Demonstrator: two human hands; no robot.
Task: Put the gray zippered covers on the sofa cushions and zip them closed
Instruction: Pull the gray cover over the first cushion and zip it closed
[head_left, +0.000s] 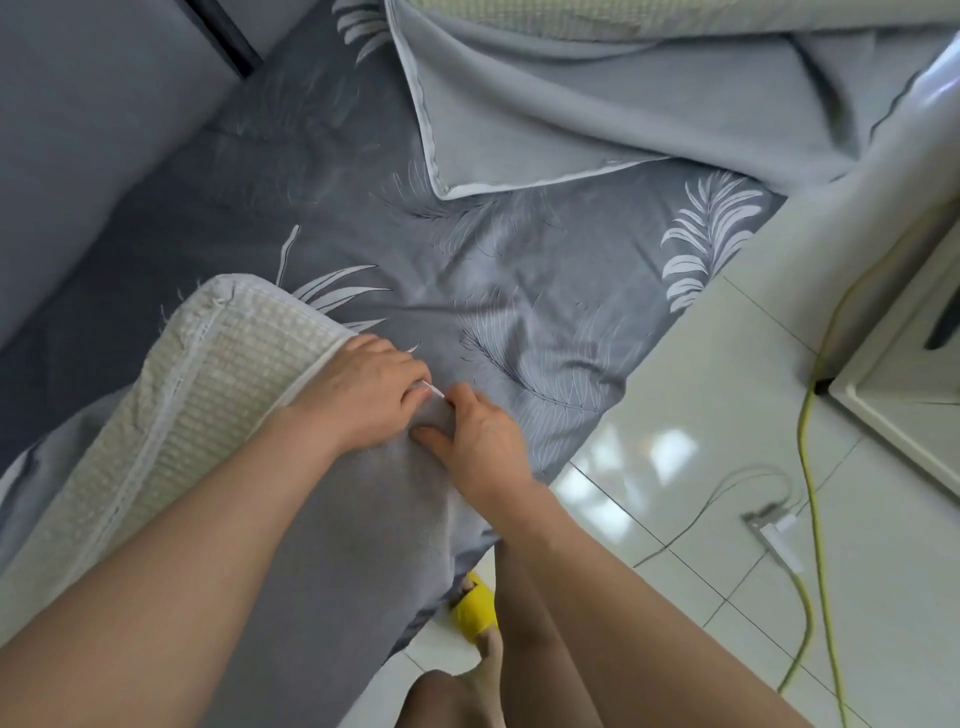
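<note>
While we pinch edge of smooth gray zippered cover (358, 525) w/ L hand (363, 389) + R hand (480, 441), cream waffle-textured sofa cushion (208, 395) lies left of grip, long axis near-far; L hand nearer.

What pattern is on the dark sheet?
Dark gray sheet with white leaf and feather prints; head view.

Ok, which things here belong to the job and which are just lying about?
Job: left hand and right hand gripping the cover; cushion; spare cover; second cushion.
Lying about: leaf sheet; yellow cable; power strip; slipper.
</note>
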